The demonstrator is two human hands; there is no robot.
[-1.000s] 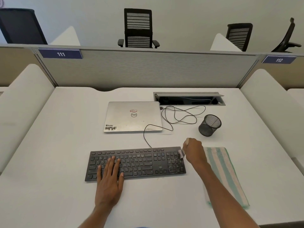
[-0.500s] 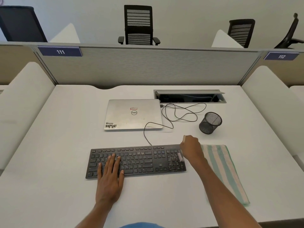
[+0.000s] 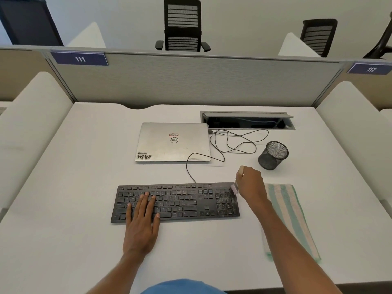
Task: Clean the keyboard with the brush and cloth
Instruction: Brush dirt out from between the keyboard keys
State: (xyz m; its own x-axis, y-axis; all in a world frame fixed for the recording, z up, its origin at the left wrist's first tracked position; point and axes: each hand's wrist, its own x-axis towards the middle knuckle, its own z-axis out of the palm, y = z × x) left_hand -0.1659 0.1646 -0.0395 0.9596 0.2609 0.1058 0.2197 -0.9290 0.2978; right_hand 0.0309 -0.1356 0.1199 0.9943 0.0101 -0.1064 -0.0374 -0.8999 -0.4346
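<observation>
Seen from the head camera, a person sits at a white surface (image 3: 74, 187) with a black keyboard (image 3: 180, 201) lying square in front of them. The left hand (image 3: 142, 225) rests flat on the keyboard's left half, fingers straight and spread over the letter keys, gripping nothing. The right hand (image 3: 251, 185) is curled around a small pale brush (image 3: 234, 188), whose bristle end meets the far right corner of the keyboard, above the number pad; most of the handle is hidden inside the hand. A striped green-and-cream cloth (image 3: 290, 217) lies folded on the surface just right of the keyboard, partly under the right forearm and untouched by either hand. Behind the keyboard sits 1 closed silver laptop (image 3: 172, 142), and a thin black cable (image 3: 233, 141) loops from the keyboard's back edge to the laptop's right side. A black mesh pen cup (image 3: 273, 155) stands to the right of the cable, near an open cable hatch (image 3: 247, 120). A grey partition (image 3: 191, 79) carries labels reading 111 (image 3: 80, 59) and 112 (image 3: 371, 69).
</observation>
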